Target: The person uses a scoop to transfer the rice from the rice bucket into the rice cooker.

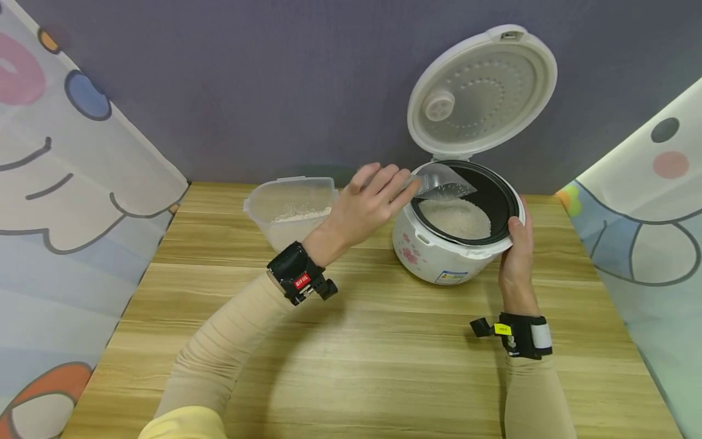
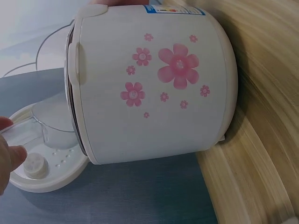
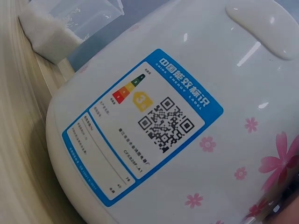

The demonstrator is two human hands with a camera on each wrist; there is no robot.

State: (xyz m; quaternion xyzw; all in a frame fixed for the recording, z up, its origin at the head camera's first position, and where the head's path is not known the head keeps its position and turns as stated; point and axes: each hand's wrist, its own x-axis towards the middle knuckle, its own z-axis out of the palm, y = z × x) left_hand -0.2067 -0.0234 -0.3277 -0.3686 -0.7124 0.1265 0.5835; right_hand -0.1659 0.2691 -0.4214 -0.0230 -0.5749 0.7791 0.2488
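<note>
A clear plastic scoop (image 1: 441, 182) is tipped over the dark inner pot (image 1: 496, 198) of a white rice cooker (image 1: 417, 253). My left hand (image 1: 367, 204) grips the scoop by its handle; a few grains cling inside. White rice (image 1: 457, 218) lies in the pot under the scoop. On the cooker's right side, my right hand (image 1: 518, 253) holds the rim, thumb on top and fingers mostly hidden behind the wall. In the left wrist view, part of the left hand (image 2: 7, 158) and the scoop (image 2: 53, 121) show beside the flowered cooker body (image 2: 154, 84).
Behind the pot the cooker's lid (image 1: 482, 91) stands raised against a grey wall panel (image 1: 274, 79). A clear container of rice (image 1: 290, 198) sits left, partly hidden by my left forearm. Everything rests on a wood-grain table (image 1: 384, 353), with printed cloth (image 1: 82, 152) along the sides.
</note>
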